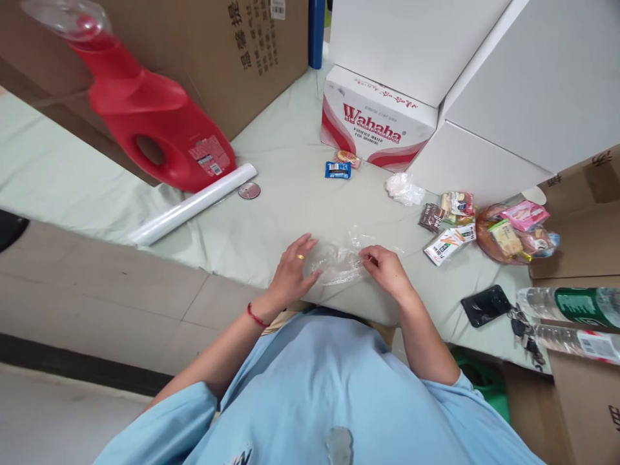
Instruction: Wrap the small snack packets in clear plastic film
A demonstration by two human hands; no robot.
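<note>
A clear, crinkled plastic bag (336,261) lies on the pale green cloth right in front of me. My right hand (385,268) pinches its right edge between thumb and fingers. On the other side, my left hand (293,268) has its fingers apart beside the bag's left edge; whether a fingertip touches the film I cannot tell. Farther back on the cloth are a blue snack packet (338,170) and a small wrapped biscuit (347,158). A crumpled white plastic bag (405,188) sits to their right.
Left are a red jug (159,123), a white roll (194,205) and a round metal disc (248,190). Behind stands a Wahaha carton (378,119). Rightward lie a small drink carton (448,244), a bowl of snacks (489,236), a phone (485,305), keys (526,332) and bottles (537,300).
</note>
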